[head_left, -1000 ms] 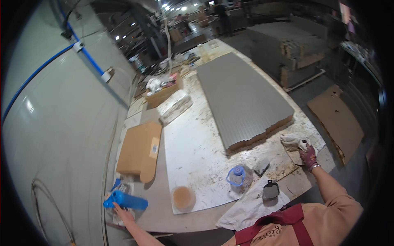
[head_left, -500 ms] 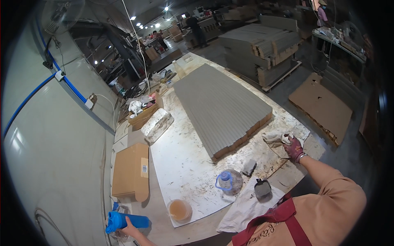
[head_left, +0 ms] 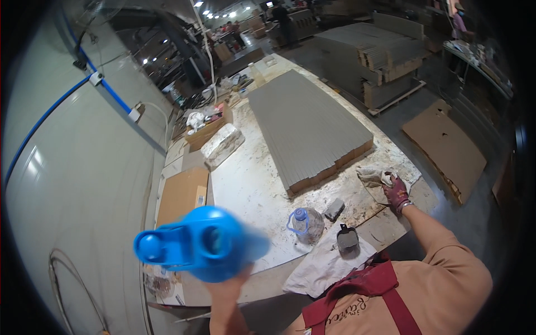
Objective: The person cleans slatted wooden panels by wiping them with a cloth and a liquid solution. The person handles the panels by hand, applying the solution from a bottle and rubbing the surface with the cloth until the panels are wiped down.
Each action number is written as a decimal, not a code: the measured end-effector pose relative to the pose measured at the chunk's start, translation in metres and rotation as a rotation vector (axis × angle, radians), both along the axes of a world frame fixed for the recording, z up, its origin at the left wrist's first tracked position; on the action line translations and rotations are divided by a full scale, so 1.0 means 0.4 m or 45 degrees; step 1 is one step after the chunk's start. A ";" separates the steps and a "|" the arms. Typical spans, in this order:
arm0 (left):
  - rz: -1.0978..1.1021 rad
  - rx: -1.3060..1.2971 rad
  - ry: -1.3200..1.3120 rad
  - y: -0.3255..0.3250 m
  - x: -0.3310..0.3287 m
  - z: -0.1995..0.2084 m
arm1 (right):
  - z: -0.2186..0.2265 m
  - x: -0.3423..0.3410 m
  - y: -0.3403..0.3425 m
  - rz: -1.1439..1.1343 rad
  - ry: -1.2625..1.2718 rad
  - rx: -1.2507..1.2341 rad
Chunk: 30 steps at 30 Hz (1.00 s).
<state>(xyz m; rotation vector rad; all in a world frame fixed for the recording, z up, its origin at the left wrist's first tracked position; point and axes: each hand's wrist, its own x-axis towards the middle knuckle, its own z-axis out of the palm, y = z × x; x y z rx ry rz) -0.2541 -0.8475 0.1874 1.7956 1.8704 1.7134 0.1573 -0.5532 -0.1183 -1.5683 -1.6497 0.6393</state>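
Observation:
A blue drinks bottle (head_left: 218, 223) is lifted close in front of me, its spout lid open towards me. Wrapped round its lower part is my bare left hand (head_left: 231, 282), blurred and partly hidden by the bottle. My right hand (head_left: 396, 192), in a maroon glove, rests at the table's right edge with its fingers closed on a bunched, stained rag (head_left: 371, 174). To the left of that rag lies a long stack of grey ribbed strips (head_left: 312, 128).
A clear jug (head_left: 309, 226) with a blue handle stands near a grey block (head_left: 335, 209). A dark small container (head_left: 347, 240) sits on a white cloth (head_left: 326, 271). A cardboard box (head_left: 181, 192) and whitish block (head_left: 222, 146) lie left. Panel stacks (head_left: 385, 39) stand beyond the table.
My left hand has lifted the blue bottle from the lower left of the table up towards me, and its lid now stands open. My right hand stays on the rag. The view has shifted slightly.

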 end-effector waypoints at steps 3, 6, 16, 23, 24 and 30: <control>-0.327 0.163 0.133 0.023 0.136 0.074 | -0.061 -0.015 0.032 0.050 0.183 -0.050; -0.406 0.174 0.154 0.013 0.178 0.093 | 0.037 -0.053 -0.022 0.029 -0.070 0.093; -0.454 0.220 0.231 -0.027 0.235 0.168 | 0.029 -0.033 -0.022 0.023 -0.084 0.081; -0.444 0.296 0.337 -0.082 0.272 0.250 | 0.019 -0.052 -0.013 0.024 -0.076 0.082; -0.433 0.314 0.359 -0.089 0.273 0.263 | 0.012 -0.052 -0.005 0.009 -0.094 0.031; -0.545 0.378 0.362 -0.106 0.239 0.300 | 0.022 -0.037 -0.016 0.055 -0.111 0.163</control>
